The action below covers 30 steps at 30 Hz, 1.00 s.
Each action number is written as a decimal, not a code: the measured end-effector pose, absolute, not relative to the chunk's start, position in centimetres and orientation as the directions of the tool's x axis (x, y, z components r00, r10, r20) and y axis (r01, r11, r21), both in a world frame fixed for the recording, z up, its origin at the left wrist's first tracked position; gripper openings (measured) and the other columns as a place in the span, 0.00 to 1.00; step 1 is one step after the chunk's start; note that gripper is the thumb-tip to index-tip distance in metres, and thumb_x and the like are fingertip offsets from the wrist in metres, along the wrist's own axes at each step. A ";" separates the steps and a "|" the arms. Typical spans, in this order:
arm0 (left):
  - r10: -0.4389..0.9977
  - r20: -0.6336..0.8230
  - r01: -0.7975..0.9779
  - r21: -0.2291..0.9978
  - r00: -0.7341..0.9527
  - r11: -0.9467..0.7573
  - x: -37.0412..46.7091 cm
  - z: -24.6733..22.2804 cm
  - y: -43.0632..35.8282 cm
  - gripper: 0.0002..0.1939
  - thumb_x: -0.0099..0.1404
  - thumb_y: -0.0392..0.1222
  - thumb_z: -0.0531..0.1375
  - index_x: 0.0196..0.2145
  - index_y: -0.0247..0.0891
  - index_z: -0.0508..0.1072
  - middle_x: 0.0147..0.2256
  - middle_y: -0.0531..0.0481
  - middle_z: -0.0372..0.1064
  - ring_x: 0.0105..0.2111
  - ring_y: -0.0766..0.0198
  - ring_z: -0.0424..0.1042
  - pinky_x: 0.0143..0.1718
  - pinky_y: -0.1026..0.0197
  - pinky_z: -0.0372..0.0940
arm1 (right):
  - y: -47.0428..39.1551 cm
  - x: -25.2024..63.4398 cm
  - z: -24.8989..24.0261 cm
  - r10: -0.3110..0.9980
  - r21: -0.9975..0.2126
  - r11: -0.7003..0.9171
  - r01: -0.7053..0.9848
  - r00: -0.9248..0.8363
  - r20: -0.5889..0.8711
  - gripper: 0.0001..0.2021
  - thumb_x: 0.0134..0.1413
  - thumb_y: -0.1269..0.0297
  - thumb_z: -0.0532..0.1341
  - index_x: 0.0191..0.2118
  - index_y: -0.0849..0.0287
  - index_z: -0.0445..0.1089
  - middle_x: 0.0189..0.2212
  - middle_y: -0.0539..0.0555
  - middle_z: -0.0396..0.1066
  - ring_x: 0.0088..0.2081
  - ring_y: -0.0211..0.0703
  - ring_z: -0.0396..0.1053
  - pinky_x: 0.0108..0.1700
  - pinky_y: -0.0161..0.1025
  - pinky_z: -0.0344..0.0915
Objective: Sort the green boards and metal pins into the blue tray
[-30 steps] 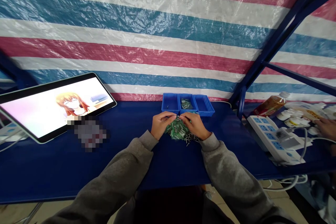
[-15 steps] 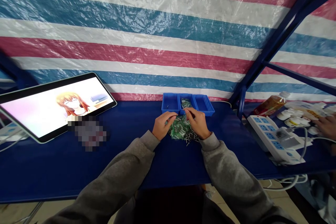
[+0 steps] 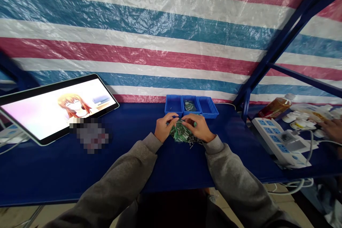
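At a blue counter [image 3: 181, 171] backed by striped sheeting [image 3: 160, 42], a person's left hand [image 3: 163, 128] and right hand [image 3: 201, 128] face each other over a heap of small green and metallic pieces [image 3: 181, 134], just in front of three blue bins [image 3: 207, 107]. Each grip is narrow, thumb near forefinger; whether either holds a piece cannot be told. Similar pieces [image 3: 190, 106] lie in the middle bin [image 3: 190, 98]. A lit screen [image 3: 64, 107] stands at left; a power strip [image 3: 275, 137] sits at right.
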<state>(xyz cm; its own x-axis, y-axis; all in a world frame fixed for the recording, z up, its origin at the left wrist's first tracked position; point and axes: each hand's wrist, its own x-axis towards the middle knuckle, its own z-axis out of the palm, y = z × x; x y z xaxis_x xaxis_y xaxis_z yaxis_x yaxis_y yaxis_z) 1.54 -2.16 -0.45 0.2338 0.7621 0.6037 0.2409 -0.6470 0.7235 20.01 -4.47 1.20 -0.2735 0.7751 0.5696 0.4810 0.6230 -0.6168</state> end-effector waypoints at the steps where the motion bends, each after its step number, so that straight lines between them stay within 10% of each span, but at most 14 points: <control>1: 0.767 0.599 0.245 0.727 0.231 -0.642 1.5 -0.5 -2.2 0.11 0.67 0.47 0.57 0.39 0.37 0.73 0.20 0.55 0.69 0.20 0.68 0.69 0.25 0.67 0.65 | -4.4 20.0 1.1 0.768 -0.609 0.634 0.477 -0.295 0.568 0.11 0.59 0.55 0.60 0.35 0.58 0.73 0.25 0.52 0.71 0.23 0.38 0.65 0.27 0.36 0.62; 12: 0.772 0.598 0.200 0.747 0.214 -0.634 1.6 -0.1 -2.1 0.14 0.63 0.51 0.61 0.33 0.36 0.76 0.31 0.48 0.76 0.29 0.63 0.74 0.31 0.63 0.70 | -4.4 20.0 1.7 0.797 -0.596 0.570 0.566 -0.203 0.569 0.19 0.64 0.52 0.52 0.28 0.59 0.69 0.21 0.51 0.68 0.25 0.39 0.66 0.32 0.36 0.61; 21: 0.778 0.628 0.442 0.693 0.019 -0.570 1.7 1.2 0.1 0.21 0.66 0.50 0.57 0.20 0.36 0.71 0.17 0.53 0.66 0.19 0.68 0.66 0.26 0.65 0.62 | -4.4 20.1 1.6 0.841 -0.667 0.455 0.591 -0.039 0.539 0.20 0.65 0.52 0.49 0.39 0.59 0.73 0.25 0.52 0.71 0.27 0.40 0.68 0.32 0.35 0.62; 27: 0.782 0.611 0.425 0.681 0.120 -0.597 1.3 1.5 3.0 0.20 0.63 0.45 0.61 0.52 0.38 0.68 0.40 0.47 0.73 0.24 0.69 0.68 0.31 0.64 0.65 | -3.9 21.5 1.7 0.824 -0.678 0.389 0.624 0.093 0.559 0.18 0.63 0.55 0.51 0.35 0.61 0.73 0.23 0.51 0.70 0.24 0.39 0.66 0.30 0.35 0.60; 30: 0.769 0.567 0.405 0.655 0.294 -0.638 0.3 0.4 2.0 0.14 0.65 0.45 0.57 0.46 0.38 0.71 0.37 0.48 0.74 0.26 0.67 0.69 0.30 0.64 0.66 | -3.3 22.9 2.0 0.825 -0.682 0.308 0.664 0.170 0.539 0.17 0.60 0.56 0.53 0.33 0.61 0.74 0.23 0.51 0.71 0.24 0.39 0.66 0.31 0.35 0.60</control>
